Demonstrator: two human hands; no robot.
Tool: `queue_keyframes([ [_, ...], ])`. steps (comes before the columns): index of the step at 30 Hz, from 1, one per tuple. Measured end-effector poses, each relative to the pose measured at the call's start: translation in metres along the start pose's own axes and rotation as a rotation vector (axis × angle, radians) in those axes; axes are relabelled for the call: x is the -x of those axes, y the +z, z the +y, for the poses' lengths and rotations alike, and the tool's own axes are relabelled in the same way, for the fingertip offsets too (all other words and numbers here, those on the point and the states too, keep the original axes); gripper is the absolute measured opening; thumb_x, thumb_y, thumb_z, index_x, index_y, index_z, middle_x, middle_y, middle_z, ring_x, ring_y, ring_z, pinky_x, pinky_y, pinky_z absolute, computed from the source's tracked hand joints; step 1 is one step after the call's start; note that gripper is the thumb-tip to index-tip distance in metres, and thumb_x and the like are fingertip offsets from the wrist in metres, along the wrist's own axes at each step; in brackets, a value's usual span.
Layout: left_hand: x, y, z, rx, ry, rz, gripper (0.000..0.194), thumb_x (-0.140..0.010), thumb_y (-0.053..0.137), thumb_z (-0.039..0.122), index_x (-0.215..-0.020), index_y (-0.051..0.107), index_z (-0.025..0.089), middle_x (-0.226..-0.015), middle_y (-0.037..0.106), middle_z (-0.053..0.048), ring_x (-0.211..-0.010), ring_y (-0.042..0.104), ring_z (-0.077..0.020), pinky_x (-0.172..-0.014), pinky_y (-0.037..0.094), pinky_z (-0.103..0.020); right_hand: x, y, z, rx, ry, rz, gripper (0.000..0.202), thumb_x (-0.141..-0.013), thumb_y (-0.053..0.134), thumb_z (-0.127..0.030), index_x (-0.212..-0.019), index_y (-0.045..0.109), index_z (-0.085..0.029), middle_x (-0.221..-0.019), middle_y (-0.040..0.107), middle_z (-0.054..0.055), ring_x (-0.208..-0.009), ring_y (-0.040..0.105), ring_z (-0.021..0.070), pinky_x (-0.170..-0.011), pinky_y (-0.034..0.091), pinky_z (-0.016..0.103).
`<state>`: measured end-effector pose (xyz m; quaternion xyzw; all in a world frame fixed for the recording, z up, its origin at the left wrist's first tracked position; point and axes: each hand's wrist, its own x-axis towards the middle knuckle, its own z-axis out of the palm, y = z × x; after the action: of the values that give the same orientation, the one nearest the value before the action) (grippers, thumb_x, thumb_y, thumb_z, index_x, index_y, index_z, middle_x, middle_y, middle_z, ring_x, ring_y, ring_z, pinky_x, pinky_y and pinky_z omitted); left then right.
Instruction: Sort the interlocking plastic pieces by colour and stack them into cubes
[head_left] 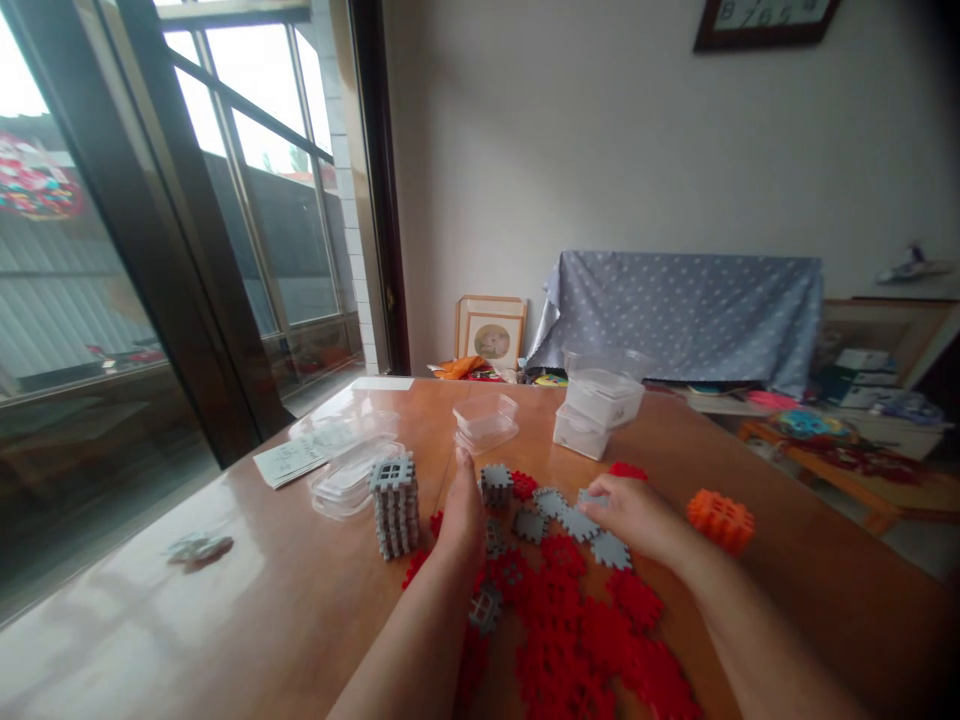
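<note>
My left hand (463, 515) is held edge-on, thumb raised, just left of a short stack of grey interlocking tiles (496, 484). It looks open with nothing in it, though most of its fingers are hidden. My right hand (628, 512) has its fingertips closed on a grey interlocking tile (589, 497) at the right of several loose grey tiles (532, 524). Red interlocking tiles (559, 610) spread in a heap between my forearms. A tall stack of grey tiles with window cut-outs (394, 508) stands to the left.
On the wooden table (247, 620) lie clear plastic lids (356, 478), a paper sheet (300, 455) and a crumpled small item (196, 548). Clear containers (486, 420) and stacked white-looking boxes (583, 430) stand at the back. Orange tiles (721, 520) sit right of my right forearm.
</note>
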<state>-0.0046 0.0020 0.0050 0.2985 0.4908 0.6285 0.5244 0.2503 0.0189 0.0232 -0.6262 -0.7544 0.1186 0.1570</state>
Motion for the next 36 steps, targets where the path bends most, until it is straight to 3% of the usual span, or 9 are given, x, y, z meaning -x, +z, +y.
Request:
queue_keyframes([
  [5,0.000,0.002,0.005,0.052,-0.066,-0.006,0.088,-0.093,0.024,0.076,-0.157,0.030,0.016,-0.164,0.025,-0.013,-0.152,0.022,-0.0230,-0.124,0.017,-0.036,0.019,0.007,-0.014,0.150,-0.024,0.021,0.048,-0.080,0.067,-0.052,-0.118,0.064,-0.023,-0.113,0.067,0.010,-0.094,0.066,0.0254,-0.073,0.040,0.030],
  [10,0.002,0.003,0.006,0.046,-0.096,0.015,0.088,-0.094,0.023,0.075,-0.156,0.031,0.013,-0.163,0.028,-0.015,-0.151,0.025,-0.0232,-0.123,0.021,-0.034,0.025,0.008,-0.026,0.093,-0.104,-0.042,0.031,-0.083,0.061,-0.032,-0.112,0.063,-0.022,-0.105,0.066,0.009,-0.092,0.065,0.0227,-0.074,0.040,0.028],
  [13,0.004,0.004,0.005,0.005,-0.032,0.026,0.083,-0.094,0.028,0.074,-0.151,0.043,0.016,-0.161,0.034,-0.013,-0.150,0.028,-0.0241,-0.124,0.021,-0.036,0.027,0.011,-0.030,0.048,-0.138,-0.037,0.023,-0.085,0.057,-0.026,-0.107,0.064,-0.022,-0.107,0.067,0.008,-0.095,0.065,0.0214,-0.077,0.040,0.027],
  [16,0.006,0.003,0.003,-0.040,0.059,0.021,0.076,-0.093,0.033,0.074,-0.143,0.053,0.021,-0.158,0.041,-0.010,-0.149,0.033,-0.0262,-0.124,0.022,-0.038,0.029,0.016,-0.035,0.075,-0.129,-0.017,0.018,-0.087,0.056,-0.026,-0.104,0.064,-0.023,-0.108,0.068,0.008,-0.096,0.065,0.0215,-0.077,0.041,0.027],
  [19,0.006,0.002,0.003,-0.044,0.104,0.019,0.074,-0.093,0.036,0.073,-0.142,0.054,0.021,-0.155,0.046,-0.011,-0.145,0.039,-0.0282,-0.122,0.028,-0.041,0.031,0.020,-0.042,0.126,-0.074,0.031,0.017,-0.090,0.055,-0.029,-0.104,0.063,-0.022,-0.109,0.068,0.010,-0.099,0.066,0.0237,-0.080,0.042,0.029],
  [25,0.008,0.001,0.005,-0.052,0.154,0.079,0.066,-0.093,0.042,0.069,-0.132,0.061,0.019,-0.137,0.062,-0.016,-0.131,0.055,-0.0304,-0.111,0.041,-0.045,0.032,0.025,-0.047,0.222,-0.003,0.032,0.030,-0.088,0.060,-0.041,-0.108,0.061,-0.019,-0.113,0.065,0.016,-0.103,0.067,0.0300,-0.080,0.046,0.035],
  [30,0.008,-0.003,0.003,-0.103,0.222,0.072,0.061,-0.091,0.045,0.070,-0.116,0.066,0.018,-0.128,0.067,-0.015,-0.122,0.060,-0.0292,-0.105,0.043,-0.043,0.027,0.029,-0.042,0.248,0.046,0.050,0.028,-0.088,0.061,-0.039,-0.109,0.059,-0.020,-0.114,0.065,0.015,-0.099,0.068,0.0280,-0.077,0.046,0.033],
  [36,0.011,0.000,0.007,-0.176,0.254,0.067,0.049,-0.087,0.055,0.065,-0.100,0.066,0.019,-0.106,0.070,-0.010,-0.106,0.062,-0.0270,-0.087,0.048,-0.035,0.023,0.031,-0.035,0.227,0.026,0.034,0.022,-0.087,0.061,-0.038,-0.100,0.060,-0.021,-0.106,0.069,0.012,-0.096,0.067,0.0256,-0.075,0.043,0.031],
])
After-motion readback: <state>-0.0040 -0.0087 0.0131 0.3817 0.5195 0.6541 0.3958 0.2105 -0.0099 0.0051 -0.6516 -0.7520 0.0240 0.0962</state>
